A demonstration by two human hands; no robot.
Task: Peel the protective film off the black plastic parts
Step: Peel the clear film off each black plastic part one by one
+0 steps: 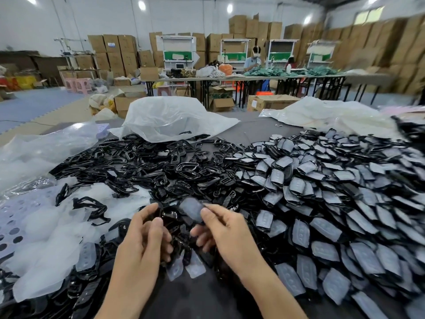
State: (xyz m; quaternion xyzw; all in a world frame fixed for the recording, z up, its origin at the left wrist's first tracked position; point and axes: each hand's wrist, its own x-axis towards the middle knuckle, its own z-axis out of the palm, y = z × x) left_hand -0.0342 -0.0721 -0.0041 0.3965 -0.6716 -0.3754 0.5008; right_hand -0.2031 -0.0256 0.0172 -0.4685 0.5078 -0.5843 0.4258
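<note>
Now our left hand [147,236] curls round a black plastic part [169,216], thumb and forefinger closed on its near edge, so the piece sits just past our fingertips and between our two hands. Our right hand [222,229] pinches the protective film [191,208] between thumb and forefinger. The pale, cloudy sheet stands up and to the left of that pinch, and its lower edge meets the part. We cannot tell whether it is stuck there or already free. Both hands hover just above the grey table [257,127], over scattered pieces. To our right lies the heap of film-covered parts [333,194], and ahead and to the left the bare black parts [147,162]. Loose films [46,240] are piled at our left, and a white bag [170,116] slumps beyond the heaps.
</note>
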